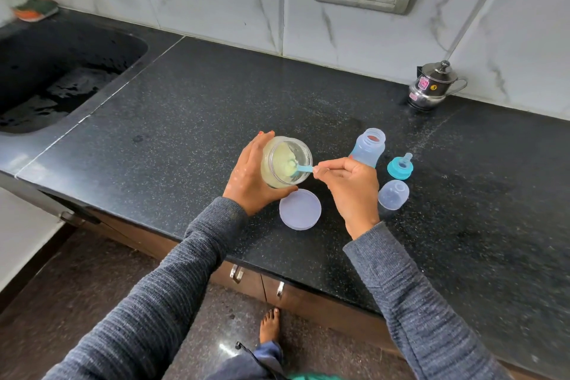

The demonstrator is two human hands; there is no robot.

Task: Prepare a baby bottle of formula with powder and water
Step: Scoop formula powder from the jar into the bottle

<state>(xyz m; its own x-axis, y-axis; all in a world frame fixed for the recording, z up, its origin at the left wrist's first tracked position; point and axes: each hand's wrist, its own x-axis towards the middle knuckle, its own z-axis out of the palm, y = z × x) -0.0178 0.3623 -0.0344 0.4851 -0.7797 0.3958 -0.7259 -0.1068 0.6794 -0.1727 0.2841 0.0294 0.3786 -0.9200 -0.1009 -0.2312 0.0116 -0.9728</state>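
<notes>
Gripping tilted powder jar (pixel 287 162) in left hand (pixel 251 177), pinched blue scoop (pixel 303 168) with right hand (pixel 350 184), bowl inside jar, beside open bottle (pixel 368 148).

soft even daylight, faint shadows, wide-angle bending at blurred edges.

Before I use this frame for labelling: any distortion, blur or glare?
Head view: wide-angle bending curves the counter edge and the wall tiles; the sponge at the far left is smeared; soft glare on the steel pot and the floor; the jar, scoop and bottle stay sharp.
</notes>
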